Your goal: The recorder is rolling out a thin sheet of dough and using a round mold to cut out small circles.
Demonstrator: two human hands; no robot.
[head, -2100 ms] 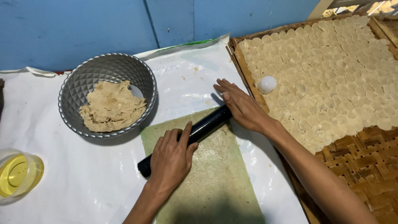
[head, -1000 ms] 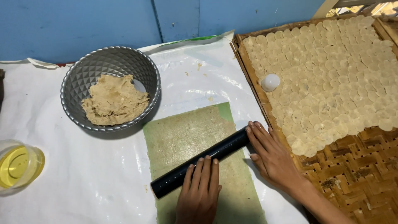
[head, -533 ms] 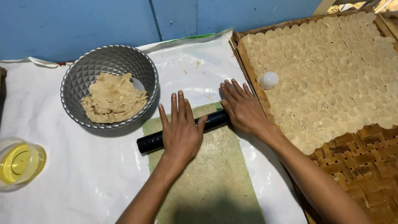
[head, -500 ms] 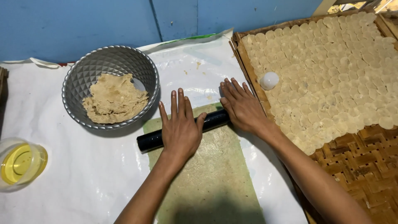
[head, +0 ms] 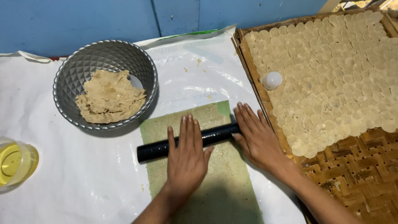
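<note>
With your left hand (head: 187,157) and right hand (head: 258,137), fingers spread flat on the black roller (head: 186,142), press evenly across the green dough sheet (head: 207,182) at the counter's near edge, bowl (head: 105,83) beyond.

Blue painted wall (head: 103,18) behind; white plastic sheet (head: 62,182) covers the counter; daylight at top-right corner (head: 365,4).

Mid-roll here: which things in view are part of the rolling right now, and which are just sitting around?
In use:
left hand
right hand
black rolling pin
green dough sheet

Lying about:
metal bowl of dough
woven tray of cut rounds
white ball
glass of yellow liquid
</note>
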